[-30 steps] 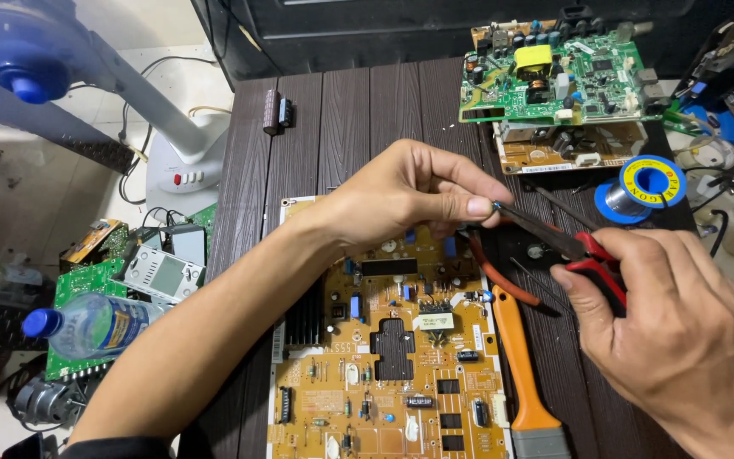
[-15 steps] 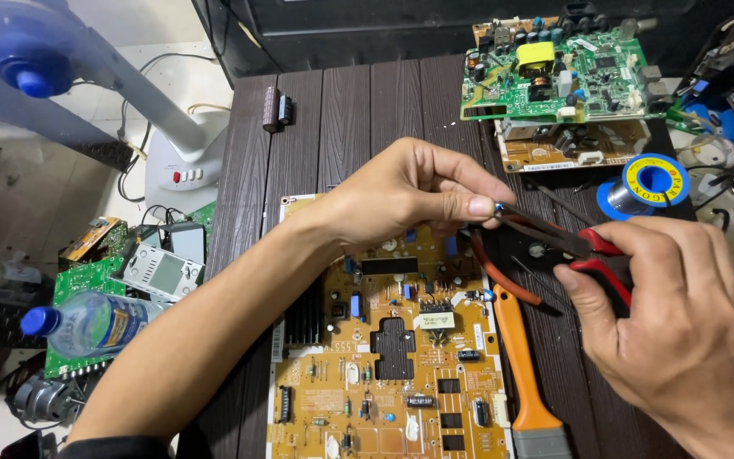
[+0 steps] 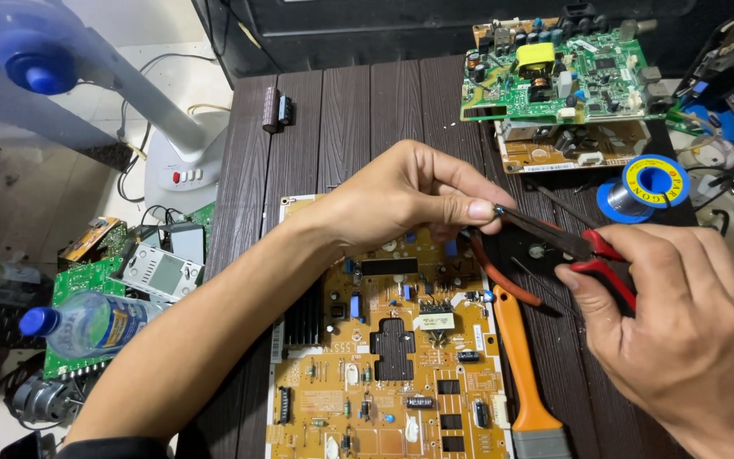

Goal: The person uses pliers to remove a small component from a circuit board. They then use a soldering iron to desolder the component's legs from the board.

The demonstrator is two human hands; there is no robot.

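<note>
Hands unchanged vs earlier: right (image 3: 681, 331) grips pliers (image 3: 554, 240), left (image 3: 401, 200) pinches tip.

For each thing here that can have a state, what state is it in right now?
Pliers: held in the right hand, jaws closed at the left hand's fingertips.
Left hand: pinching at the plier tips, above the tan circuit board.
Tan circuit board: flat on the table, component side up.
Green circuit board: stacked on another board.
Solder spool: lying flat, untouched.
Water bottle: on its side, capped.
</note>
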